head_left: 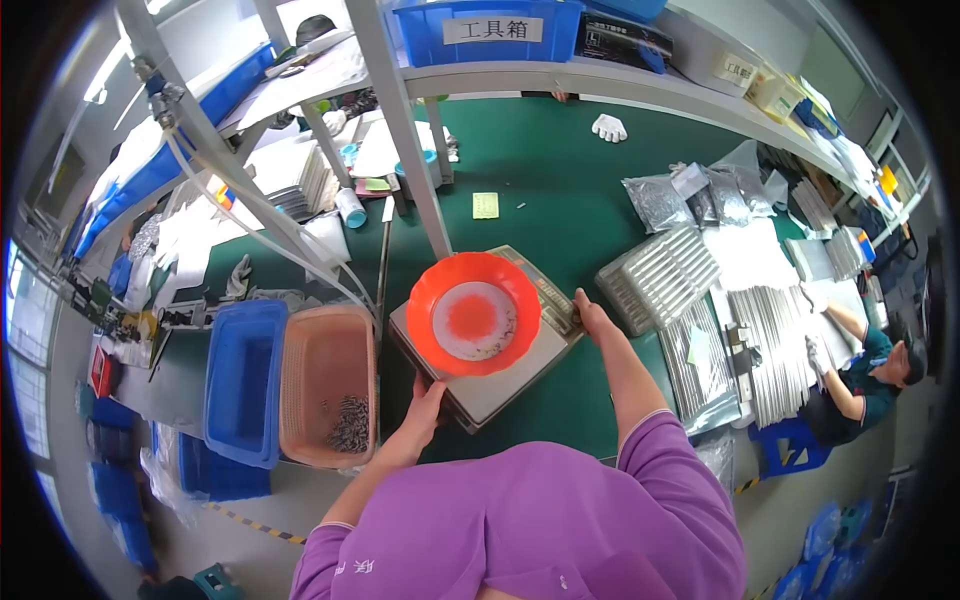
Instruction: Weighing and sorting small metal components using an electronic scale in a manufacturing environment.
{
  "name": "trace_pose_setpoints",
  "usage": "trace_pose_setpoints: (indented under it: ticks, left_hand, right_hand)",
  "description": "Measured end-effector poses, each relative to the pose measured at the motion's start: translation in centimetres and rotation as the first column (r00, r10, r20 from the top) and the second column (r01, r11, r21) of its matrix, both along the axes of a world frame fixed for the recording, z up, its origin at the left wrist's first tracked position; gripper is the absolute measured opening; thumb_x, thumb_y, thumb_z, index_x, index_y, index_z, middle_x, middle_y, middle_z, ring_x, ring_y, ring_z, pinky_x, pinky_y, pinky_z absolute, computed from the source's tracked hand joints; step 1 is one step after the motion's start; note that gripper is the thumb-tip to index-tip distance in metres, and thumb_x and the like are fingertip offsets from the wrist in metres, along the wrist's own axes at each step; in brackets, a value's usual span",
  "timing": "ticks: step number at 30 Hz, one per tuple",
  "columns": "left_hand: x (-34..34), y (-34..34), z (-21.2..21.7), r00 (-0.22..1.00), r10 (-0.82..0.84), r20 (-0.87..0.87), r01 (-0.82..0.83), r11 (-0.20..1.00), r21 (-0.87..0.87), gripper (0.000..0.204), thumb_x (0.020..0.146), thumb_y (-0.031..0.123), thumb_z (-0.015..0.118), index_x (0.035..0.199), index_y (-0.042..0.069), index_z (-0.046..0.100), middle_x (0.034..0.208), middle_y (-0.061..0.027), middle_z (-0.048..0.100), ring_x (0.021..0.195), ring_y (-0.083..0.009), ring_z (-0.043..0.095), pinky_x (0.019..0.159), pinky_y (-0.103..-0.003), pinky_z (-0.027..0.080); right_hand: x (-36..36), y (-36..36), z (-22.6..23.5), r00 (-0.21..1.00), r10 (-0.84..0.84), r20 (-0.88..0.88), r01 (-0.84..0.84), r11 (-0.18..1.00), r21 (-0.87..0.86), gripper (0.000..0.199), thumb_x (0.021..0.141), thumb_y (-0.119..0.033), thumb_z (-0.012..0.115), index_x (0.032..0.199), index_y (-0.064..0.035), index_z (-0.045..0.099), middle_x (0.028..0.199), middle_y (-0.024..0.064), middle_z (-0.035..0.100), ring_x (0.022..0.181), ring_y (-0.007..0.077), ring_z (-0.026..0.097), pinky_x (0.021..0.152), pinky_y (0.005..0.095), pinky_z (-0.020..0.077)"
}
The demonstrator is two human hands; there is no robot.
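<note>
Your left grip and right grip touch the scale, closure I can't tell; likely heavy and rigid, best held underneath.

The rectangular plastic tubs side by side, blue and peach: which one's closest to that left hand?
The peach rectangular plastic tub, with small grey pieces piled inside; it stands between the left hand and the blue rectangular plastic tub.

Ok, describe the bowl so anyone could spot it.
On the green table, find the boxy device between the left hand and right hand. The bowl sits atop it: round and orange-red, unlike the rectangular blue bin and peach bin nearby.
</note>
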State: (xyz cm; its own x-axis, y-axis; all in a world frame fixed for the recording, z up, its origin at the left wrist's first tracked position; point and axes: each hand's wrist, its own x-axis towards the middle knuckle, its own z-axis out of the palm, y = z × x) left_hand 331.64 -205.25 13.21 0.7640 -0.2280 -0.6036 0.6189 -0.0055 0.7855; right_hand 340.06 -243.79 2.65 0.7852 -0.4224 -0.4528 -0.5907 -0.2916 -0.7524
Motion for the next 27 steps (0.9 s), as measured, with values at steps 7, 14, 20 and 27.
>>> trace_pose_setpoints:
  ticks: [7,14,20,27]
  left_hand:
    - [0.9,3.4,-2.8,1.0,0.019,-0.02,-0.02,0.997,-0.073,0.076,0.082,0.04,0.046,0.142,0.023,0.003,0.131,-0.0082,0.039,0.113,-0.0272,0.043,0.082,-0.056,0.038]
    - [4.5,0.3,2.4,0.992,-0.077,-0.096,0.074,0.997,-0.035,0.043,0.087,0.02,0.036,0.129,0.014,0.041,0.119,-0.008,0.052,0.108,-0.0179,0.048,0.089,-0.034,0.04]
    - [10.1,-3.1,0.2,0.904,-0.378,0.2,0.391,0.92,-0.025,0.043,0.089,0.033,0.044,0.126,0.011,0.046,0.127,-0.008,0.047,0.114,-0.0209,0.045,0.094,-0.033,0.038]
    - [17.1,-5.1,-2.1,0.535,-0.48,0.695,-0.003,0.822,0.57,0.039,0.087,0.029,0.049,0.111,-0.001,0.055,0.112,-0.0226,0.055,0.106,-0.0352,0.051,0.092,-0.037,0.04]
  right_hand:
    - [-7.0,3.2,2.2,0.997,-0.012,-0.071,0.029,0.971,0.238,0.07,0.082,-0.07,0.031,0.09,-0.0084,0.063,0.072,0.0011,0.055,0.061,0.0145,0.048,0.052,0.0299,0.0358]
    - [-18.9,6.1,5.6,0.97,-0.2,-0.139,0.239,0.892,0.384,0.071,0.083,-0.068,0.03,0.084,-0.0028,0.059,0.074,0.0057,0.057,0.063,0.0176,0.05,0.056,0.03,0.0412]
    - [-27.1,10.8,3.8,0.924,-0.375,-0.078,0.316,0.633,0.707,0.068,0.088,-0.061,0.026,0.117,-0.005,0.052,0.104,0.0092,0.059,0.084,0.0198,0.055,0.068,0.0339,0.0432]
    - [-27.7,21.4,5.4,0.851,-0.484,-0.203,0.407,0.365,0.837,0.085,0.083,-0.069,0.026,0.136,-0.002,0.028,0.138,0.0121,0.034,0.128,0.0292,0.03,0.106,0.044,0.0183]
